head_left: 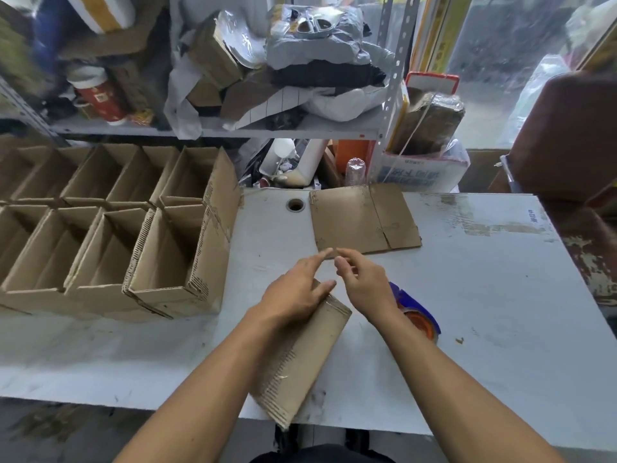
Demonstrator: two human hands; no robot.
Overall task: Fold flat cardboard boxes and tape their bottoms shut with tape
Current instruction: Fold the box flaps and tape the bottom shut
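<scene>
Scuffed white table [484, 279] below cluttered metal shelf [213, 130].

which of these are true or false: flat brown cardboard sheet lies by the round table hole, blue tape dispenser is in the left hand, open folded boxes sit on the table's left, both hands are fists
1. The flat brown cardboard sheet lies beside the round hole: true.
2. The blue tape dispenser is in the left hand: false, it rests on the white table beyond the right hand.
3. Open folded cardboard boxes sit at the left: true.
4. Both hands are fists: false, the fingers are loosely extended.
</scene>
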